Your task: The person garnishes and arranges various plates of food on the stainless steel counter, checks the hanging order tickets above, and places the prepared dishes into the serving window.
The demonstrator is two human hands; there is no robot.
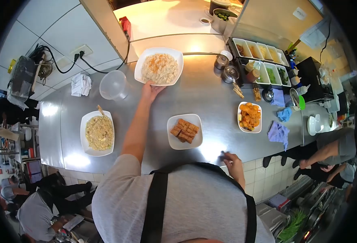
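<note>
My left hand (pixel 151 92) reaches forward and grips the near rim of a white square plate of fried rice (pixel 160 68) with orange bits on top. Close to the counter's front edge, my right hand (pixel 234 165) is closed around a small dark object (pixel 226 155) that I cannot make out. Between my arms a white plate (pixel 171 139) carries browned, cut fried pieces (pixel 185 130). Left of my left arm sits another plate of fried rice (pixel 99 133) with a wooden piece sticking out. To the right is a white dish of orange-sauced food (pixel 249 116).
A steel counter (pixel 154 121) spans the view. On it are a clear plastic tub (pixel 113 85), folded white papers (pixel 81 85), metal jars (pixel 230 74), ingredient trays (pixel 263 60) and purple cloths (pixel 278 133). A pass shelf (pixel 170 24) lies beyond. Other people (pixel 44 210) stand at both sides.
</note>
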